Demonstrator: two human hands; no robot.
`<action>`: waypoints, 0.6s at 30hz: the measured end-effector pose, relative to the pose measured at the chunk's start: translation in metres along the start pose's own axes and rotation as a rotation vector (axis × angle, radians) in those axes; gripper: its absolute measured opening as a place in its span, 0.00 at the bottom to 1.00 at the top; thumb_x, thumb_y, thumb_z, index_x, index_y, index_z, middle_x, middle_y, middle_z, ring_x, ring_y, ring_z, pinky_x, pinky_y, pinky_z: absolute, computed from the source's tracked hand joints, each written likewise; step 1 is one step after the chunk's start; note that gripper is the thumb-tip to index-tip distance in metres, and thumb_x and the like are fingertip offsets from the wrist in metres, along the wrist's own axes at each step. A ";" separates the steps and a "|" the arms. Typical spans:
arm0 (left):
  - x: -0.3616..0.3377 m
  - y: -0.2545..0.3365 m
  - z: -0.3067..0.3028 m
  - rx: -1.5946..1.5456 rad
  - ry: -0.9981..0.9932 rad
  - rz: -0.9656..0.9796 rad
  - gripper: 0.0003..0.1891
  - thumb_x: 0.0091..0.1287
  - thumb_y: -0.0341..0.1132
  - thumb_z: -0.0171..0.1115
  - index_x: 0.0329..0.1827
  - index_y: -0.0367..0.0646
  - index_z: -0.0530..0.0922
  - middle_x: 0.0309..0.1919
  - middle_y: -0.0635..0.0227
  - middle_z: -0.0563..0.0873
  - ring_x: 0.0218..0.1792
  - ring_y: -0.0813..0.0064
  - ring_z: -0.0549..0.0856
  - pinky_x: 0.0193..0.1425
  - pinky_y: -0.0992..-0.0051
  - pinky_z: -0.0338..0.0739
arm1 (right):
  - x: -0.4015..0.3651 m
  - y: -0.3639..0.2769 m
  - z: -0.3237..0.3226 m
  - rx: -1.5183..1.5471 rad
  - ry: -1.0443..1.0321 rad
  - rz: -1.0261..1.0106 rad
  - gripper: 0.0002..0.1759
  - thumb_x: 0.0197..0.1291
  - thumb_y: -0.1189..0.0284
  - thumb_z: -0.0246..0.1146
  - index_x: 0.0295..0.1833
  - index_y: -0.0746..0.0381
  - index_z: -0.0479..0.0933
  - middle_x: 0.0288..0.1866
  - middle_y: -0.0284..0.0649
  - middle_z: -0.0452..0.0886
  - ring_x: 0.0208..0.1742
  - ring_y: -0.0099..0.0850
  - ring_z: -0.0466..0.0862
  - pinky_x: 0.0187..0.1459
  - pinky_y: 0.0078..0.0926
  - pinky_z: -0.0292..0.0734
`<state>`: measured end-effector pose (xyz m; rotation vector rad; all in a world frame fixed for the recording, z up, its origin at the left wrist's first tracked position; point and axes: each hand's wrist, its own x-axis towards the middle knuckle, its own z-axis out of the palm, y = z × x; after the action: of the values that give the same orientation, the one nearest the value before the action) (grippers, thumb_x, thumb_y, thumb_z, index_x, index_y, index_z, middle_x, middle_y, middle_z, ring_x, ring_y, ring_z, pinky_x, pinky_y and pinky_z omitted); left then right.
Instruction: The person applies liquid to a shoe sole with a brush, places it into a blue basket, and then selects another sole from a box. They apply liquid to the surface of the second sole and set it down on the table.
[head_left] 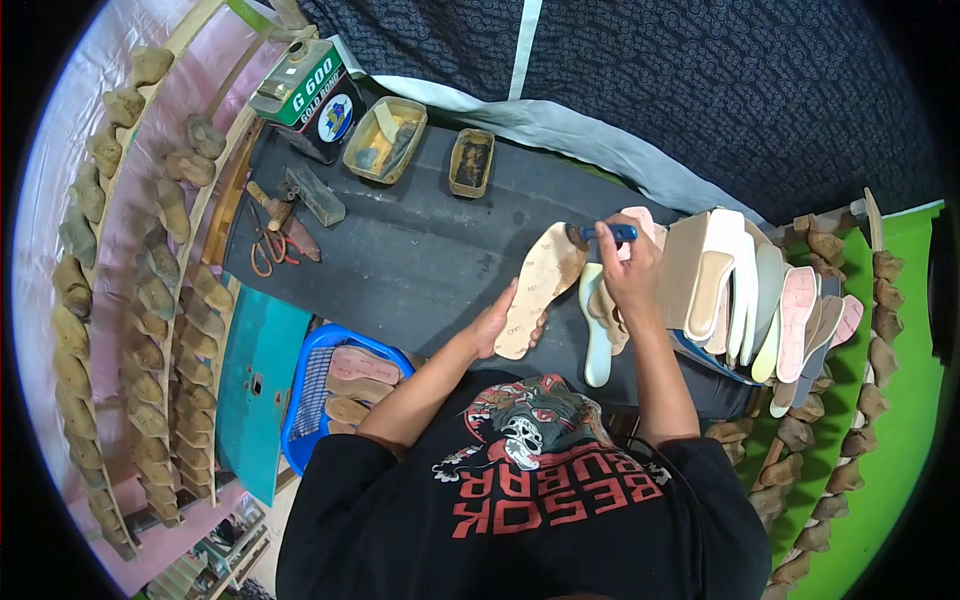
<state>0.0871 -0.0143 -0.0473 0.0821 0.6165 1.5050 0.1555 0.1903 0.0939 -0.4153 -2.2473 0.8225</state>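
My left hand (492,322) is closed round the heel end of a tan shoe insole (545,280), holding it tilted above the dark worktable. A brush with a blue handle (618,233) is gripped in my right hand (632,270). The brush's bristles meet the toe end of the insole, where a darker brown patch shows. Below my right hand lie a pale green-white insole (597,345) and some brown insoles (608,312), partly covered by the hand and forearm. Close behind that hand is a pink insole (640,218).
To the right stands a packed row of insoles (745,290). A glue can (310,100), a tub with tools (386,140) and a small stained tub (471,163) sit at the back. Pliers (285,245) lie at left, near a blue basket (300,425). Shoe lasts (155,295) line both sides.
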 end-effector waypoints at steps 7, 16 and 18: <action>0.000 -0.005 -0.001 0.027 0.051 0.005 0.37 0.78 0.72 0.39 0.65 0.46 0.74 0.37 0.70 0.81 0.34 0.75 0.83 0.41 0.72 0.83 | -0.003 -0.003 0.008 0.036 -0.023 -0.039 0.07 0.68 0.73 0.70 0.42 0.67 0.81 0.34 0.43 0.85 0.30 0.35 0.85 0.34 0.31 0.78; 0.002 -0.005 -0.010 0.031 0.055 0.036 0.38 0.79 0.71 0.37 0.65 0.46 0.74 0.38 0.69 0.81 0.34 0.74 0.83 0.41 0.71 0.83 | -0.003 -0.006 0.014 0.062 -0.105 -0.057 0.09 0.64 0.73 0.73 0.43 0.67 0.82 0.38 0.47 0.86 0.37 0.43 0.87 0.41 0.35 0.81; 0.002 -0.005 -0.012 0.034 0.070 0.051 0.38 0.79 0.71 0.37 0.65 0.46 0.74 0.38 0.69 0.81 0.34 0.74 0.83 0.42 0.71 0.83 | -0.007 -0.010 0.014 0.059 -0.131 -0.112 0.09 0.64 0.73 0.73 0.43 0.67 0.83 0.37 0.47 0.86 0.37 0.44 0.87 0.41 0.36 0.81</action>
<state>0.0863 -0.0168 -0.0600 0.0722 0.7005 1.5517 0.1495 0.1734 0.0892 -0.2105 -2.3366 0.8768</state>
